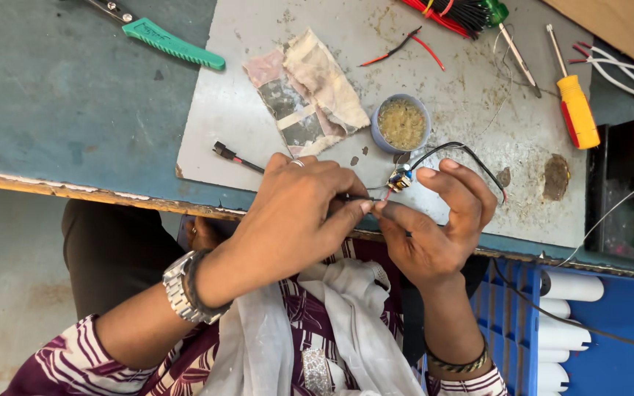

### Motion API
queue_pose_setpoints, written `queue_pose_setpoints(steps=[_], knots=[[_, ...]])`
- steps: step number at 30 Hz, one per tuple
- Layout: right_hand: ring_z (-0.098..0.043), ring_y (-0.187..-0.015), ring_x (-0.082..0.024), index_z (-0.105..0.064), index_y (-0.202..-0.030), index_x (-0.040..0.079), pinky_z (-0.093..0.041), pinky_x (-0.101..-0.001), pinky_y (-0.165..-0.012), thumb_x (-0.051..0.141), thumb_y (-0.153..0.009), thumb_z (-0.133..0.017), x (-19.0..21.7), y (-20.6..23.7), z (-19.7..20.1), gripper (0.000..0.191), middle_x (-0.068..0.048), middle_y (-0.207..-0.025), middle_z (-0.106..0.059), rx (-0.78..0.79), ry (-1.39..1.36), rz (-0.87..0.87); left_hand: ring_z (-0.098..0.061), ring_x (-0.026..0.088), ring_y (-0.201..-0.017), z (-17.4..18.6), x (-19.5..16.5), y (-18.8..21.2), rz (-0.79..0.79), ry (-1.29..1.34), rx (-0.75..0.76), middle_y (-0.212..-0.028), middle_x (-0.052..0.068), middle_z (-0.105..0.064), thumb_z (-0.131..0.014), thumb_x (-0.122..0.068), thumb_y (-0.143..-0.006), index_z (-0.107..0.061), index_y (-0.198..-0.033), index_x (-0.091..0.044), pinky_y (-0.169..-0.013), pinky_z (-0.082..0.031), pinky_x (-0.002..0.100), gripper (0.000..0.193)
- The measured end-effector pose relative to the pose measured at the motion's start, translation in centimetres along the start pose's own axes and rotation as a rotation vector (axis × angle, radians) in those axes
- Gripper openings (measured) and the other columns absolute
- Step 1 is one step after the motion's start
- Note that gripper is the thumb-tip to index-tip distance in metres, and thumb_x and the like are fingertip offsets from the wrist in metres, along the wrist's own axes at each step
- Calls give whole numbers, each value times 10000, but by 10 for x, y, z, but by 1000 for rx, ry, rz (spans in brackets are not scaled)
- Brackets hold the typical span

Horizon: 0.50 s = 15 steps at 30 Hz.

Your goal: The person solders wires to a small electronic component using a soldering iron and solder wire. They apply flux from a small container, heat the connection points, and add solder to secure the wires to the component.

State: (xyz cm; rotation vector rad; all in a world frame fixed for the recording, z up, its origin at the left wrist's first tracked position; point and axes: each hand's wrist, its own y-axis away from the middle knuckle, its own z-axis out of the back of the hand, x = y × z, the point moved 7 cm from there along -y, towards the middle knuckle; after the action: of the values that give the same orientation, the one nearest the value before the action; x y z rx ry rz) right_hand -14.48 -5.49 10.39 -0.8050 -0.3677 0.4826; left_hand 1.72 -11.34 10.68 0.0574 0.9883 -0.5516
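Left hand (299,213) and right hand (434,227) fingertip to fingertip just below the round tin (401,123), both pinched shut on one thin wire (376,196). Small blue-and-yellow part (401,178) on that wire (too small to make out further), right beneath the tin, over the grey mat (243,117). Yellow screwdriver (576,110) well right of the tin, crumpled rag (310,92) just left, green-handled tool (172,43) far left.

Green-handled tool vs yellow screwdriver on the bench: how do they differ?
The green-handled tool lies top left on the blue bench; the yellow screwdriver lies at right on the grey mat. The tool's handle is slim, ribbed and all green; the screwdriver's is thick, yellow with red. The tool's head is cut off by the frame; the screwdriver's shaft shows. Both lie untouched.
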Motion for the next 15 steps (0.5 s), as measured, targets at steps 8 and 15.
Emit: queue_pose_setpoints(steps=[8,15], knots=[[-525,-1328,-325,-754,-884,153,-475,-421,-1003,142,-818,-942,-9,-4,-2,199,-72,-1314,-578,23,-64,-80,-690,252,-668,0,4,-3,-11,200,-3,-782,104,-702,-735,-222,-863,-715,-937,-50,-626,-519,367,188],[-518,-1339,-299,-744,-917,136,-476,-366,-886,167,-846,-943,-22,-5,-7,214,-53,-1381,-611,79,-189,-165,-682,298,-758,1,-3,-3,-234,70,-48,-842,118,-678,-725,-147,-893,-715,-976,-23,-670,-518,404,149]])
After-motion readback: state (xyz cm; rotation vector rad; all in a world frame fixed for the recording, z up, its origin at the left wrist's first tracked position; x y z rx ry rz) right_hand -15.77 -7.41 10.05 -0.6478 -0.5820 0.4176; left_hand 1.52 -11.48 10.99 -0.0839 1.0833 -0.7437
